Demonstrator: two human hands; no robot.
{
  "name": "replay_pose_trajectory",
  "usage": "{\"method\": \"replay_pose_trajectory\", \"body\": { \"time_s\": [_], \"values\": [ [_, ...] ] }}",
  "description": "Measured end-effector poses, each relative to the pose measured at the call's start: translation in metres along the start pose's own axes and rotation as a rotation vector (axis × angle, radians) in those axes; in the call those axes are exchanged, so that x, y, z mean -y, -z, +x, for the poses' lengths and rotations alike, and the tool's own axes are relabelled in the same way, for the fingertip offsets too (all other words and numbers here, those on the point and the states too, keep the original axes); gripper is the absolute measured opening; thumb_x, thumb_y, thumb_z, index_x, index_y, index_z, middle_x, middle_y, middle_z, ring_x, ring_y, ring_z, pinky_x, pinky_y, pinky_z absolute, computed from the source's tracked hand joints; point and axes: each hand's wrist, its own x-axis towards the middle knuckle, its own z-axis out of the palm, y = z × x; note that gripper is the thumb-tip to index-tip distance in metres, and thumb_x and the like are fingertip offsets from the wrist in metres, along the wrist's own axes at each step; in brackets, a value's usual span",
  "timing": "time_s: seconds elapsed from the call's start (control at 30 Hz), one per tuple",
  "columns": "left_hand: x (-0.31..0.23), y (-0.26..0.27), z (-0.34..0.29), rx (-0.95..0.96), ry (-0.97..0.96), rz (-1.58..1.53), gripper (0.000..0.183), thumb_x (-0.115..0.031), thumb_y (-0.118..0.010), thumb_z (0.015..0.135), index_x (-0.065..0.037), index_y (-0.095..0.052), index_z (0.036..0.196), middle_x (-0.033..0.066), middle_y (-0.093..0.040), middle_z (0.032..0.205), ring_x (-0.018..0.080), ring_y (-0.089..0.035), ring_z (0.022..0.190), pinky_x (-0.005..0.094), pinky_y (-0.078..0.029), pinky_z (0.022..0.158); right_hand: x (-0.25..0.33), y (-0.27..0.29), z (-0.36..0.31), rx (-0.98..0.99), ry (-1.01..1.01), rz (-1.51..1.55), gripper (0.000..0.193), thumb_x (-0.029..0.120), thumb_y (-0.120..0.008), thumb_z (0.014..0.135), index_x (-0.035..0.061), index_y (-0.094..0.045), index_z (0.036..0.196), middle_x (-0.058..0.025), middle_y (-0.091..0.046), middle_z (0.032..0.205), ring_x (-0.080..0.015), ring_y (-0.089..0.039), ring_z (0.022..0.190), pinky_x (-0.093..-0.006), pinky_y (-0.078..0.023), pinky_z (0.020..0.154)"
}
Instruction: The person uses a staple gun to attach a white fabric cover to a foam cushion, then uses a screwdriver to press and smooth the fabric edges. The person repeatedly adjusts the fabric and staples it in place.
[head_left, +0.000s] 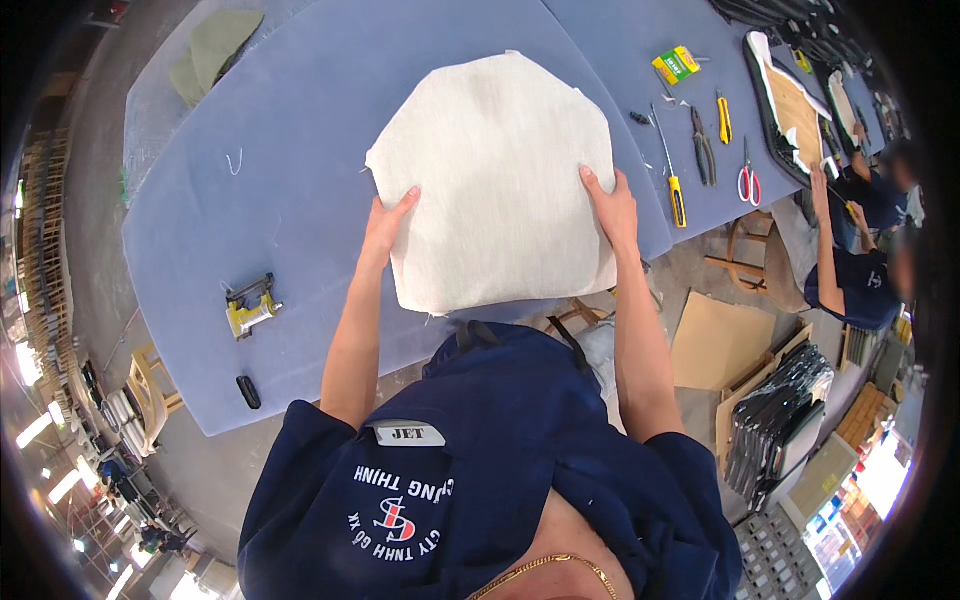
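Left hand (384,228) and right hand (616,212) clamped on opposite sides of the cream upholstery panel (500,190), thumbs on top, right over the blue-topped worktable's (250,190) near edge, where an uneven pull could skew or crease that cloth!

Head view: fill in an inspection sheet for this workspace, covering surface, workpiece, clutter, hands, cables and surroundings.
Surface: blue-grey table, with a loose white thread at left.
Workpiece: cream fabric piece, loose threads at its near edge.
Clutter: yellow staple gun and small black object at left; screwdriver, pliers, yellow cutter, scissors and green-yellow box at right.
Hands: left hand and right hand grip the piece's sides, thumbs on top.
Cables: nothing seen.
Surroundings: co-worker at right; cardboard and stacked dark panels lower right.
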Motion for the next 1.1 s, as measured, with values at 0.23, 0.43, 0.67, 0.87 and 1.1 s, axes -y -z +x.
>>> {"method": "replay_pose_trajectory", "body": {
  "time_s": [0.23, 0.43, 0.67, 0.87, 1.1],
  "values": [
    [0.003, -0.007, -0.015, -0.076, -0.103, 0.019, 0.101, -0.065, -0.078, 0.083, 0.012, -0.047, 0.141, 0.0262, -0.062, 0.135, 0.0322, -0.063, 0.124, 0.0404, -0.048, 0.107, -0.033, -0.002, 0.006, -0.059, 0.153, 0.179, 0.075, 0.06, -0.055, 0.1, -0.0023, -0.058, 0.143, -0.0268, -0.067, 0.133, -0.0387, -0.063, 0.127, -0.0441, -0.047, 0.107],
    [0.01, -0.009, -0.006, -0.076, -0.123, 0.041, 0.096, -0.064, -0.074, 0.088, 0.012, -0.048, 0.14, 0.0254, -0.062, 0.136, 0.0319, -0.063, 0.124, 0.0401, -0.047, 0.107, -0.079, 0.006, -0.006, -0.092, 0.098, 0.303, 0.055, 0.044, -0.053, 0.107, -0.0037, -0.07, 0.126, -0.0225, -0.074, 0.117, -0.0312, -0.07, 0.109, -0.04, -0.051, 0.097],
    [0.019, -0.009, -0.006, -0.092, -0.152, -0.002, 0.095, -0.064, -0.073, 0.089, 0.01, -0.048, 0.142, 0.0247, -0.061, 0.138, 0.0318, -0.062, 0.125, 0.0401, -0.047, 0.108, -0.113, 0.007, -0.025, -0.104, 0.21, 0.417, 0.038, 0.026, -0.053, 0.108, -0.0047, -0.072, 0.12, -0.0092, -0.076, 0.106, -0.0155, -0.066, 0.098, -0.03, -0.05, 0.091],
    [0.01, -0.007, -0.017, -0.095, -0.089, 0.026, 0.094, -0.06, -0.075, 0.089, 0.01, -0.046, 0.144, 0.0242, -0.062, 0.136, 0.0309, -0.064, 0.121, 0.0411, -0.05, 0.104, -0.117, 0.011, -0.018, -0.04, 0.202, 0.373, 0.037, 0.027, -0.055, 0.106, -0.0006, -0.072, 0.124, -0.0134, -0.078, 0.107, -0.0204, -0.07, 0.101, -0.0344, -0.052, 0.093],
    [-0.034, -0.028, -0.037, -0.062, -0.199, -0.035, 0.085, -0.055, -0.074, 0.092, 0.01, -0.05, 0.142, 0.0225, -0.064, 0.134, 0.0292, -0.065, 0.12, 0.0403, -0.051, 0.103, -0.115, 0.031, -0.039, -0.13, 0.196, 0.745, 0.031, 0.021, -0.063, 0.105, -0.0005, -0.074, 0.124, -0.0076, -0.078, 0.108, -0.0124, -0.067, 0.099, -0.0289, -0.052, 0.09]
  ]
}}
